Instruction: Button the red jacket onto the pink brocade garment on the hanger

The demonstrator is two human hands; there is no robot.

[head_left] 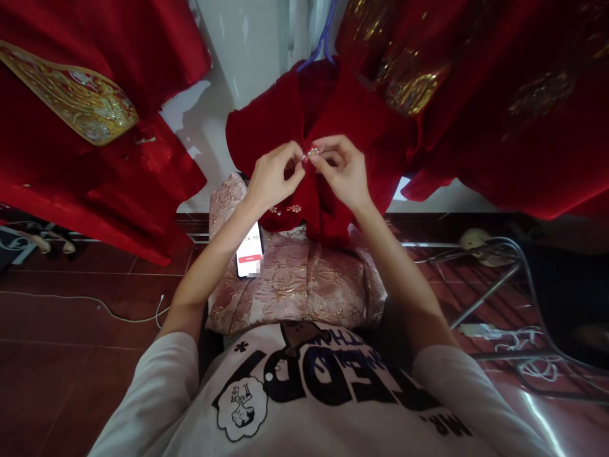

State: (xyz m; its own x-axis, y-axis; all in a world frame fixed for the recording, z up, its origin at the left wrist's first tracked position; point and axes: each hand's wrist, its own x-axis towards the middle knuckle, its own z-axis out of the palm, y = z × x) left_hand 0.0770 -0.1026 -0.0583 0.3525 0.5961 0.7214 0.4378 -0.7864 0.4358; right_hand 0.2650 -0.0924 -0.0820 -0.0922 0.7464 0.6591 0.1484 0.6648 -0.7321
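Observation:
A red velvet jacket (328, 108) hangs on a blue hanger (320, 44) in front of me. My left hand (275, 178) and my right hand (340, 171) meet at its front edge, and their fingertips pinch a small beaded clasp (310, 152) at the collar. Below the hands, the jacket has a pair of pale beaded flowers (285, 209). A pink brocade garment (295, 292) lies folded on my lap. A phone (249, 251) with a lit screen rests on it, just under my left forearm.
Large red garments with gold embroidery (85, 95) hang on the left and right (476, 95). Behind them stands a white wall (223, 57). The floor is dark red tile (71, 317), with a white cable (95, 304) on the left and a metal stand (485, 279) and tangled wires on the right.

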